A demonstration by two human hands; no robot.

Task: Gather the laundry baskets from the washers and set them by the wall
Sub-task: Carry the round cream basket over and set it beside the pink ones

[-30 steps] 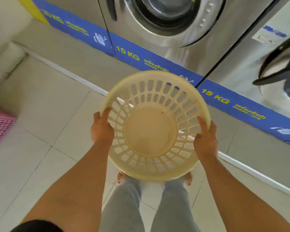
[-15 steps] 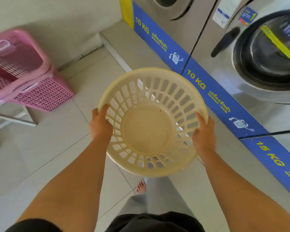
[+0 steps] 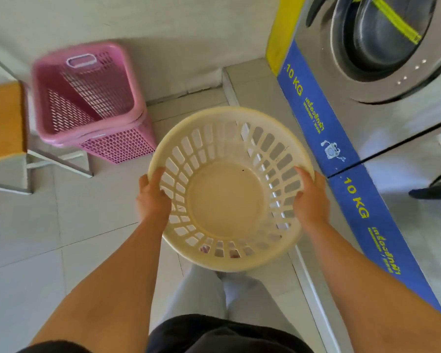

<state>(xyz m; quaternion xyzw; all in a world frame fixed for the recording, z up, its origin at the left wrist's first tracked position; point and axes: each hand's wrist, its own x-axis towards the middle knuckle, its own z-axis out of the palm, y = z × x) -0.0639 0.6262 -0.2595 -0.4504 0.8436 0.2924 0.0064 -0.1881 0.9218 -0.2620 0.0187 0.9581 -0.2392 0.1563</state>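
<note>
A round cream laundry basket (image 3: 227, 197) hangs empty and roughly level above the tiled floor (image 3: 36, 225), carried between both hands. The left hand (image 3: 152, 198) and right hand (image 3: 309, 200) each clasp opposite sides of its rim, thumbs hooked inside, which keeps it balanced for walking. On the right stand the 10 KG washers (image 3: 382, 80). At the far left, stacked pink baskets (image 3: 92, 98) sit against the wall (image 3: 163, 26), likely the drop-off spot.
</note>
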